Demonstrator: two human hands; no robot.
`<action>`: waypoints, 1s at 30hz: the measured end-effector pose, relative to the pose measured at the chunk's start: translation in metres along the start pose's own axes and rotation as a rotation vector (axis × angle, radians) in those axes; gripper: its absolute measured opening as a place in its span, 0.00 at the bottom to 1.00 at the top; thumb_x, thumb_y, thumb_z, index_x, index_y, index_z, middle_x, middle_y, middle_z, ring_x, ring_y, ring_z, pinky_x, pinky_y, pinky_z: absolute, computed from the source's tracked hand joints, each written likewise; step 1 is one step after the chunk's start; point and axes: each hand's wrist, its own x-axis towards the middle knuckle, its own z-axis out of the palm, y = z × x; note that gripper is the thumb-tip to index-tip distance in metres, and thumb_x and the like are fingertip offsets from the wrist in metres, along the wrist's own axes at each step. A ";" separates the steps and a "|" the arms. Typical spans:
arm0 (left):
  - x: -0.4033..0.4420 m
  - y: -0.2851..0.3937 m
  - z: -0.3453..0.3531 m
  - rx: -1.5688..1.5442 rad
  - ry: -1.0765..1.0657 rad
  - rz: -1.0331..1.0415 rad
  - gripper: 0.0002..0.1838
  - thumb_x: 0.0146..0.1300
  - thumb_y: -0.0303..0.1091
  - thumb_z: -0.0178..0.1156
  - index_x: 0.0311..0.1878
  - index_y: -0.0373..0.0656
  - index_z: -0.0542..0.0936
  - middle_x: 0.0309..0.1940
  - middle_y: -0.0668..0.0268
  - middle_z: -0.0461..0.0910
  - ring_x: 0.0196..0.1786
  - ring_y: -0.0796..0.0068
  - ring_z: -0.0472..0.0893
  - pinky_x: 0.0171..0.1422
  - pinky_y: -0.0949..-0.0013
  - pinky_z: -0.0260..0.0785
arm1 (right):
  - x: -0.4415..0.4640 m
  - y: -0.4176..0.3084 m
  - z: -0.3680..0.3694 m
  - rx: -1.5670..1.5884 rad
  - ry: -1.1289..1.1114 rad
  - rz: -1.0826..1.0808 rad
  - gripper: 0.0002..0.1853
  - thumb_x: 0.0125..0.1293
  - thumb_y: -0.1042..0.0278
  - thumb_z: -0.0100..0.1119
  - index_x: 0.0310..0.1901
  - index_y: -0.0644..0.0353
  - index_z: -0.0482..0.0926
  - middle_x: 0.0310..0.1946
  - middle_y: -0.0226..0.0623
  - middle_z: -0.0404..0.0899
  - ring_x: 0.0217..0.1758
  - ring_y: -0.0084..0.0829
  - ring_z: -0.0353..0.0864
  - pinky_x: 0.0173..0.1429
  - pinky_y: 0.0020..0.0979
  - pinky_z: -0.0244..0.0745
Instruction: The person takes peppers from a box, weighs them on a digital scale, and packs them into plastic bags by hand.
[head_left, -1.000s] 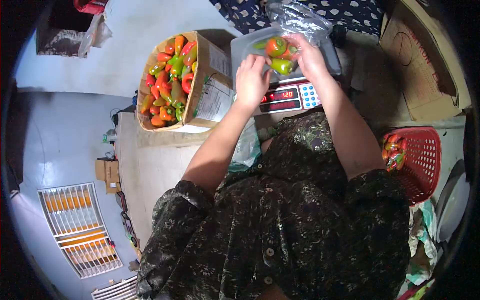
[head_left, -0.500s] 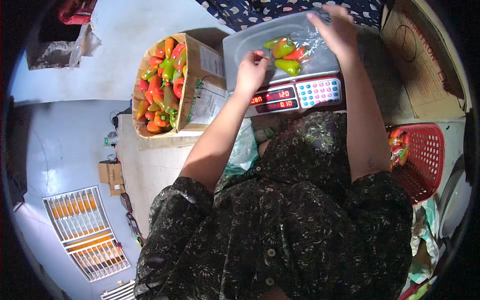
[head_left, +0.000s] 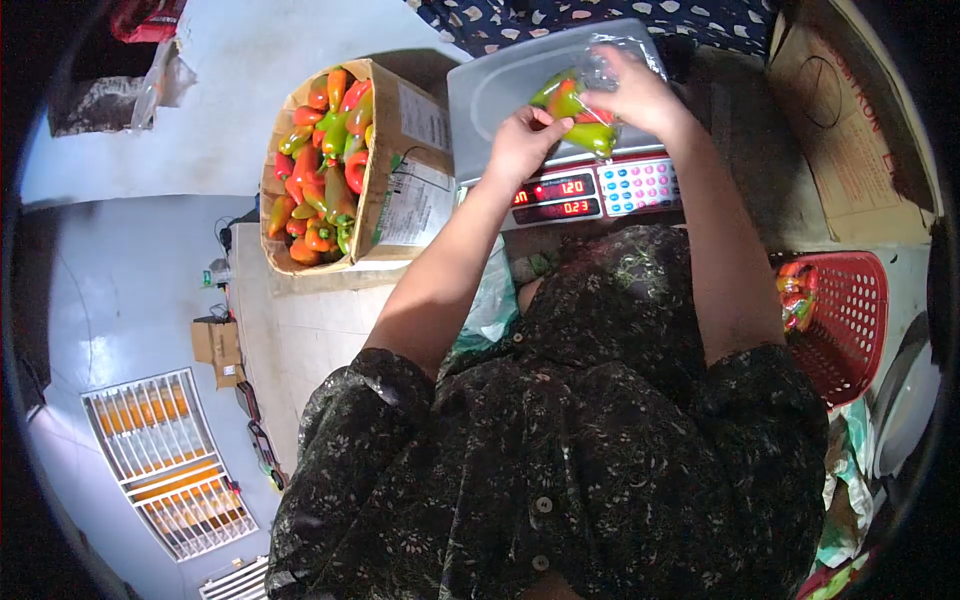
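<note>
Several green and red peppers [head_left: 592, 137] in clear plastic lie on the grey tray [head_left: 485, 95] of a digital scale [head_left: 640, 186]. The scale's red digits show 1.20 and 0.23. My left hand [head_left: 525, 143] is at the left side of the peppers, its thumb and index finger pinched together at the plastic's edge. From the right, my right hand [head_left: 640, 97] reaches over the bagged peppers with its fingers apart, touching the plastic. A cardboard box [head_left: 412, 170] of red, orange and green peppers [head_left: 325, 165] stands left of the scale.
At the right is a red basket [head_left: 850, 325] with bagged peppers [head_left: 797, 296] in it. Behind it stands a large cardboard box [head_left: 840, 130]. A pale green plastic bag [head_left: 488, 305] lies below the scale, and dark patterned cloth [head_left: 600, 22] is beyond it.
My right hand has come down from the tray's far right corner to the peppers. My left hand has moved right to the plastic. The lower scale reading went from 0.10 to 0.23.
</note>
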 end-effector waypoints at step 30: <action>-0.029 0.003 -0.012 -0.450 0.130 -0.111 0.30 0.60 0.35 0.61 0.60 0.32 0.62 0.44 0.55 0.77 0.40 0.70 0.79 0.45 0.71 0.71 | -0.028 -0.001 0.059 0.195 -0.245 -0.022 0.18 0.60 0.75 0.49 0.52 0.59 0.76 0.38 0.45 0.81 0.40 0.37 0.81 0.48 0.34 0.74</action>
